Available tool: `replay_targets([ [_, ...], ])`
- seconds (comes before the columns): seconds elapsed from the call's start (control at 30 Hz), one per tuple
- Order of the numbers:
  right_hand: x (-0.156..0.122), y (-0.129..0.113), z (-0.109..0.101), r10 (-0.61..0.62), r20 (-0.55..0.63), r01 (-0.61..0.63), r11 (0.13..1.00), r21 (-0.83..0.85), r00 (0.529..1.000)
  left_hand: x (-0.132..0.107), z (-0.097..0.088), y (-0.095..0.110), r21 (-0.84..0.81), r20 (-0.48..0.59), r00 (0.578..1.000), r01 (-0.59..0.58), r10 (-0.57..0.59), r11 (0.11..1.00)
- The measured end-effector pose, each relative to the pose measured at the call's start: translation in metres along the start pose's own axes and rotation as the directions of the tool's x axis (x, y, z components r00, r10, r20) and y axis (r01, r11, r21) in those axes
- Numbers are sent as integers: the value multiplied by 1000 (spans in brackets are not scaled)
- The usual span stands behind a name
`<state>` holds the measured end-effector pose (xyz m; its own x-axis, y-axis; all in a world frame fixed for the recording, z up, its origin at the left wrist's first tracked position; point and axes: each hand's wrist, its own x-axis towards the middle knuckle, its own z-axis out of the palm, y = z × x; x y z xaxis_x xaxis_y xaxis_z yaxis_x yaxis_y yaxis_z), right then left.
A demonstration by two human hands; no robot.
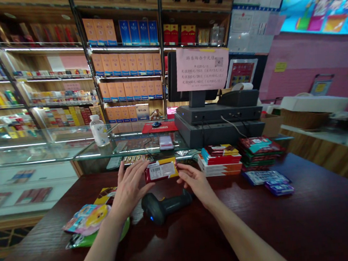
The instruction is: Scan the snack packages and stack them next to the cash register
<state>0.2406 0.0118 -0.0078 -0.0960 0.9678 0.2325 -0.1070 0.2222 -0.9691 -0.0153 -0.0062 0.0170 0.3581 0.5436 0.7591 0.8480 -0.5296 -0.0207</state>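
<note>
Above the dark wooden table I hold a small snack packet (162, 170) in a dark red and yellow wrapper, its printed back with a barcode turned toward me. My left hand (132, 188) grips its left end between thumb and fingers. At the right end, my right hand (196, 182) pinches the packet with its fingers curled. Below the packet lies a black barcode scanner (166, 207) with a blue light, touched by neither hand. Left of it, partly hidden by my left forearm, are colourful snack bags (86, 221) and a yellow and brown packet (104, 196).
Stacked boxes and packets (221, 160), a pile of dark packets (259, 153) and blue-purple packets (267, 179) lie on the right. Behind stand a glass counter (126, 145), a bottle (99, 131) and a cash register (219, 122). Stocked shelves line the back.
</note>
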Motion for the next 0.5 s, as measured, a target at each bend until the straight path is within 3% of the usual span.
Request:
replay_targets([
  [0.13,0,4,-5,60,99,-49,993,-104,993,-2,3,-5,-4,-18,999,39,-40,999],
  [0.27,-8,-3,-9,9,337,113,934,-339,941,-4,5,-11,5,-64,997,51,-50,999],
  [0.4,-20,-13,-6,54,582,361,737,-571,811,-6,6,-15,11,-141,988,70,-67,998],
  [0.5,-24,-14,-1,85,630,465,601,-650,772,-7,7,-18,-6,-163,983,90,-90,996],
])
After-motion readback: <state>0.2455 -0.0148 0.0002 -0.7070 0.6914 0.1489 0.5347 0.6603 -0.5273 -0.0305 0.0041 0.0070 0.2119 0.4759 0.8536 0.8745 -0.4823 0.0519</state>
